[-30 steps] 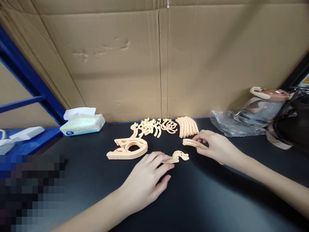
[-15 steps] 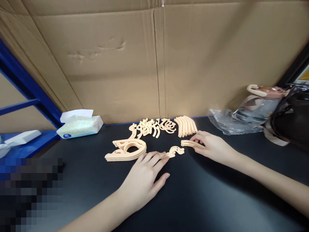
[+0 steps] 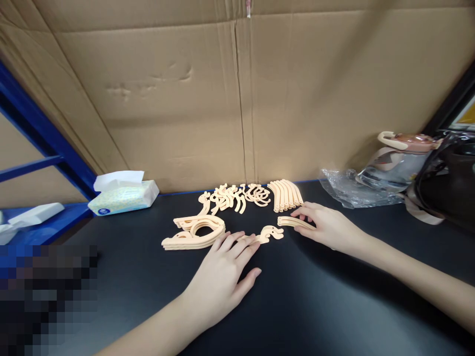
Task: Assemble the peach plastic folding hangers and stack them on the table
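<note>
My left hand (image 3: 222, 274) lies palm down on the black table, fingers stretched out over a peach plastic piece with a curled, hook-shaped end (image 3: 272, 233). The rest of that piece is hidden under the fingers. At the fingertips' left is a stack of peach folding hangers (image 3: 193, 242). My right hand (image 3: 321, 222) is closed, thumb and fingers on either side of slim curved hanger arms (image 3: 287, 221) that rest on the table. Behind it, more curved hanger arms (image 3: 285, 194) lie in a row.
Loose peach hook pieces (image 3: 226, 196) lie along the back by the cardboard wall (image 3: 178, 109). A tissue pack (image 3: 126, 198) sits at the left. On the right are crumpled clear plastic (image 3: 345, 190), a water bottle (image 3: 397, 163) and a dark bag (image 3: 452, 183).
The whole view has shifted slightly. Both hands stay nearly in place, the left over the hook piece and the right at the curved hanger arms.
</note>
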Available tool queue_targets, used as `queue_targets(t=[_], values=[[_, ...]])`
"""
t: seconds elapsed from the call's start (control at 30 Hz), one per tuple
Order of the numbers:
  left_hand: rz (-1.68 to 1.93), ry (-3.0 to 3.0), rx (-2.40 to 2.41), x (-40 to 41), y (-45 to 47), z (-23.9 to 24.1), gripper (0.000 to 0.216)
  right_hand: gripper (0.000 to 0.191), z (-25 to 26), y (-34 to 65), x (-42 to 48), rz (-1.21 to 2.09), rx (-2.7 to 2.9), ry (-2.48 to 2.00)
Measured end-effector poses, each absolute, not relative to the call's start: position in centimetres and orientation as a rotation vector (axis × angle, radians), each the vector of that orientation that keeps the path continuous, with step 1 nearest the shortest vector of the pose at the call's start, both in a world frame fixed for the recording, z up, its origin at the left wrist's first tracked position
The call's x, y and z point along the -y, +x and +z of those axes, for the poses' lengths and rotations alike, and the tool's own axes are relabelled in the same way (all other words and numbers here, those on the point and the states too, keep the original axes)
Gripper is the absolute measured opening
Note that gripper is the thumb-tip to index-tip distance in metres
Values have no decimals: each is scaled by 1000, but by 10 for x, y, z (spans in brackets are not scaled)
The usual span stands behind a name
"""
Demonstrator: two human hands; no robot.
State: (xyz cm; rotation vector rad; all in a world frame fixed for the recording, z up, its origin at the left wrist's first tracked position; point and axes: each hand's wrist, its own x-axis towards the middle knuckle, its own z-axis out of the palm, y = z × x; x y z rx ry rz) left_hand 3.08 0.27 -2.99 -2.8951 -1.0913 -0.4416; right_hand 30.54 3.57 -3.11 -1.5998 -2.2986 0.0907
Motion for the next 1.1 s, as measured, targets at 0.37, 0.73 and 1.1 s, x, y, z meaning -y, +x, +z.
queue_targets(t=[0.37,0.73,1.1], values=[[-528,-3095,817,3,34,-31,32,16,-13,291,-42,-139,2220,-1591],[-378,-3264,862,5,28,-28,34,12,-9,254,-114,-324,2452,-1460],[-306,-3293,883,6,25,-25,36,14,-14,243,-124,-305,2454,-1484]])
